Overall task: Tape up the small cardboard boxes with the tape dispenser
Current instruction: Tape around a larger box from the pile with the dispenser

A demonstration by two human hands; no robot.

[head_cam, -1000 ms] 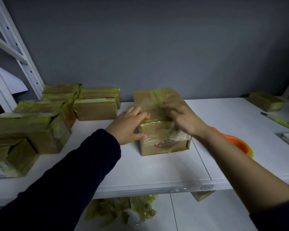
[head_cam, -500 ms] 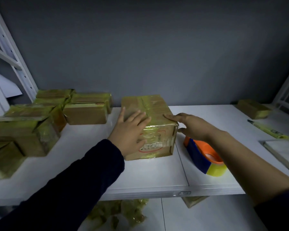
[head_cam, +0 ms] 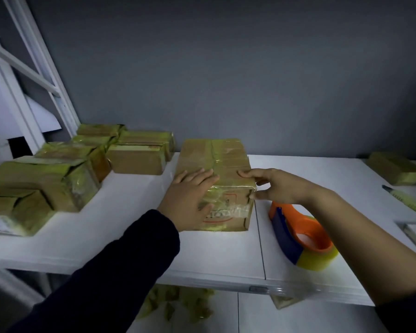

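- The taped box (head_cam: 216, 174) sits mid-table (head_cam: 106, 236), yellowish tape shining across its top and front.
- Left hand (head_cam: 190, 200) lies flat on the box's 8 o'clock corner, fingers straight, gripping nothing.
- Right hand (head_cam: 274, 186) is at the 4 o'clock corner: 1 forefinger stretched along the top edge, thumb touching the side, a loose touch and no clamp.
- The tape dispenser (head_cam: 300, 236), orange and blue, lies on the table at the box's 4 o'clock, near the right wrist, unheld.
- A pile of taped boxes (head_cam: 58, 174) crowds the 9 o'clock side; 1 lone box (head_cam: 394, 169) waits at 3 o'clock.
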